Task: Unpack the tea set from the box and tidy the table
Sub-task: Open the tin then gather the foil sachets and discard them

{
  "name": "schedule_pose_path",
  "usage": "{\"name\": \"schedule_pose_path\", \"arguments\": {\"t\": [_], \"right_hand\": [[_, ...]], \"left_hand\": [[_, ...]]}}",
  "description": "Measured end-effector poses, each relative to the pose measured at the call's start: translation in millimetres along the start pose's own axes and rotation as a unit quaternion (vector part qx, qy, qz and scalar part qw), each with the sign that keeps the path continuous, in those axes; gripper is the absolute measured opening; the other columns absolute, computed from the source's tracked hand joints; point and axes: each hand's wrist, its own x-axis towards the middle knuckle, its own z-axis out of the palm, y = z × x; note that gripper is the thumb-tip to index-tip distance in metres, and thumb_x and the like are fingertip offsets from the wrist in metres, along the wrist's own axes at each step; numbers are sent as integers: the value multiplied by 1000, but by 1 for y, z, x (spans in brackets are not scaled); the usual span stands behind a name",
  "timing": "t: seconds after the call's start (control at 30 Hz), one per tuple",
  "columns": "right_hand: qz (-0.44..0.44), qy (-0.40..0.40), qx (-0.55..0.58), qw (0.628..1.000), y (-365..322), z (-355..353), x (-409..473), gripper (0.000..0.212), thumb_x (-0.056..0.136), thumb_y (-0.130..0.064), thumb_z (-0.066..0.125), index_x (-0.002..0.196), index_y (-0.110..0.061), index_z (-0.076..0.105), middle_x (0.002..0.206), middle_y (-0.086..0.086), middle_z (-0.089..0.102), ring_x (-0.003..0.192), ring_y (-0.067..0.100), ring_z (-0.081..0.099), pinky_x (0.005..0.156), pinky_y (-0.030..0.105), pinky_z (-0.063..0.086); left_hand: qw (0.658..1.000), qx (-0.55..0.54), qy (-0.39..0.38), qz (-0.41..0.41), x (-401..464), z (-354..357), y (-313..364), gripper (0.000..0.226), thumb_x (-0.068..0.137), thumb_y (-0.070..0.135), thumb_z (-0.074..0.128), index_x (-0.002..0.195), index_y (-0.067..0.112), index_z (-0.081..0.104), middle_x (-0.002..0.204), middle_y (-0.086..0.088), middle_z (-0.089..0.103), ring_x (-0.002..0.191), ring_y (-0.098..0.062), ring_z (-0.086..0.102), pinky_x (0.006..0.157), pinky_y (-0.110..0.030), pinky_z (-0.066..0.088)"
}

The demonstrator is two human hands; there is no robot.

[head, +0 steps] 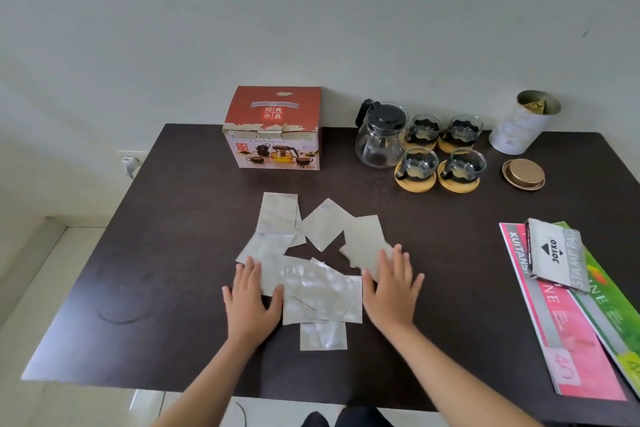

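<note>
Nearest the person, a loose heap of flat silver foil sachets (313, 274) lies spread over the middle of the dark table (166, 253), overlapping one another at odd angles, their shiny faces crinkled and catching the light. One sachet juts out of the heap toward the near edge, between the two forearms.

The left hand (251, 295) lies flat with fingers straight and spread, pressing on the left side of the heap, its thumb touching a sachet. The right hand (393, 282) lies flat in the same way on the right side, fingertips over a sachet's edge. The heap sits between the two hands; neither hand clasps anything.

Left of the heap the tabletop runs bare to its left edge. On the right, well apart from the heap, a pink receipt book (568, 340) and a green booklet (609, 315) reach the right edge, with a grey stamp pad box (554, 253) lying on them.

Farther back, the red tea set box (275, 130) stands closed at the far edge. Right of it stand a glass teapot (379, 139) with a black lid and four glass cups (443, 149) on round wooden coasters, in two rows. Beyond them an open white tin (521, 125) stands tilted, its gold lid (523, 174) lying on the table just in front
</note>
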Motion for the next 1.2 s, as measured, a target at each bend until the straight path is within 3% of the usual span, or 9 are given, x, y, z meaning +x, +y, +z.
{"name": "schedule_pose_path", "arguments": {"t": [0.17,0.3,0.47,0.6,0.77,0.9,0.97,1.03,1.2], "right_hand": [[-102,29,124,987,-28,11,4,61,91,-51,27,132,-12,51,149,13,37,135,32,35,111,54,23],[-83,38,123,988,-33,-6,52,66,91,-53,25,139,-13,44,152,11,31,140,30,28,113,55,22],[-101,-68,88,989,-52,-17,111,61,97,-48,35,150,-21,23,160,3,12,147,23,7,115,56,3],[-112,-136,97,980,-67,-12,130,57,98,-49,30,149,-22,28,160,-2,10,148,19,1,113,58,-7],[-148,-166,161,962,-65,-8,109,48,99,-46,35,138,-21,47,157,-7,23,147,13,7,113,52,-10],[-148,-159,227,949,-51,-28,84,57,94,-52,43,143,-23,39,154,-5,31,146,13,17,115,51,-3],[-174,-129,186,958,-37,-37,60,82,80,-70,46,147,-26,29,157,-6,19,147,12,9,115,51,-6],[-209,-135,118,961,-22,-37,28,111,63,-84,51,151,-30,11,159,-7,-3,146,10,-9,112,50,-15],[-241,-189,-56,950,-12,-15,-42,138,47,-91,56,139,-39,-33,146,-1,-46,133,19,-44,101,55,-28]], "left_hand": [[987,-146,60,18,5,1,31,65,84,39,54,137,5,39,144,-6,37,135,-23,34,106,-32,32],[991,-68,109,31,45,-10,32,76,78,56,43,135,5,42,145,-12,36,135,-28,34,106,-47,36],[998,58,11,26,102,-13,42,76,88,57,46,148,18,21,160,-4,6,145,-28,12,114,-51,19],[996,36,-83,-7,132,-7,54,64,93,55,38,147,23,24,160,-3,3,146,-28,-6,115,-57,13],[996,-79,-45,9,123,-1,61,41,94,45,39,114,16,58,138,-4,47,139,-34,27,109,-56,25],[994,-104,12,27,98,-11,51,33,91,38,52,113,16,63,113,2,63,106,-19,57,103,-54,35],[993,-106,28,50,84,-18,39,45,85,46,56,117,16,60,118,1,60,106,-17,56,103,-54,36],[990,-121,15,70,71,-27,25,73,74,63,58,129,17,51,135,-1,50,126,-16,45,108,-51,32],[979,21,-140,147,41,-34,-3,143,40,90,60,151,25,-3,158,3,-14,145,-14,-11,112,-57,-5]]}}
